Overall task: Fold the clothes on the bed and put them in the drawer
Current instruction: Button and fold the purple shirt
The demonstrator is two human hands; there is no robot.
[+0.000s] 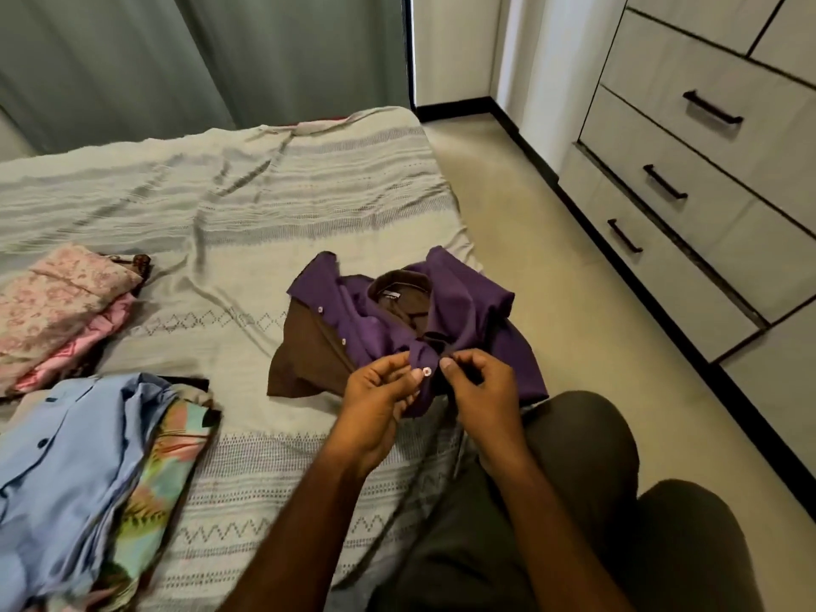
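— Head view: where was the purple shirt (459, 315)?

— On the near right corner of the bed (229, 205), lying over a brown garment (309, 355), its collar end away from the person and its button placket running roughly toward them. The bottom edge was lifted into the hands.

— And the hands?

— The left hand (375, 404) pinched the button side, a small white button (426, 371) showing at its fingertips; the right hand (481, 390) pinched the opposite edge just beside it. Both were clamped on cloth, almost touching — fastening that button looked like the step in hand.

— Which was nearer?

— Neither, really; they met at the same point.

— Materials?

— Soft, matte woven fabric, limp and creased. The bedspread was pale grey with woven bands. Closed drawers (689, 170) with dark bar handles stood to the right, well apart.
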